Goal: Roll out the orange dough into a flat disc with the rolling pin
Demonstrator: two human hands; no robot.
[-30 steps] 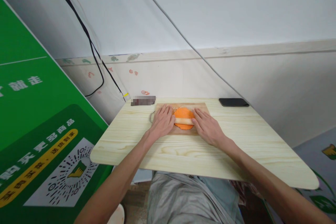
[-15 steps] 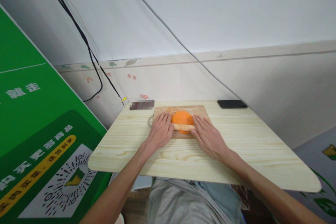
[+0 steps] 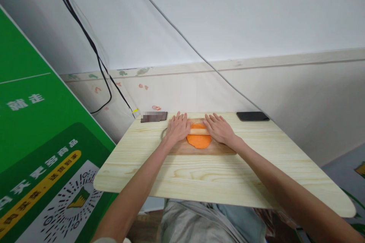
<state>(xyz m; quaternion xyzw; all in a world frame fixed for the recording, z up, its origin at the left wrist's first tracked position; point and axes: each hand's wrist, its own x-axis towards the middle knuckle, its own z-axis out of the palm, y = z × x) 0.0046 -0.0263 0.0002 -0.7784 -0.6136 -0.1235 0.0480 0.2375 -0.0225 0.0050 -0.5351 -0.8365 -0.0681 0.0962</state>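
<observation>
A flat round of orange dough [image 3: 199, 141] lies on a wooden cutting board [image 3: 201, 148] at the far side of a pale wooden table [image 3: 216, 171]. A light wooden rolling pin [image 3: 199, 131] rests across the far part of the dough. My left hand [image 3: 178, 127] presses flat on the pin's left end, fingers stretched forward. My right hand [image 3: 219, 128] presses flat on its right end the same way. Both ends of the pin are hidden under my palms.
A dark phone [image 3: 252, 116] lies at the table's far right corner. A dark flat object [image 3: 154, 116] sits at the far left edge. A green printed board [image 3: 37, 152] leans to the left. Cables [image 3: 97, 53] hang on the wall behind.
Both hands have pushed the rolling pin away from me, from the near part of the dough to its far part. More dough shows on the near side.
</observation>
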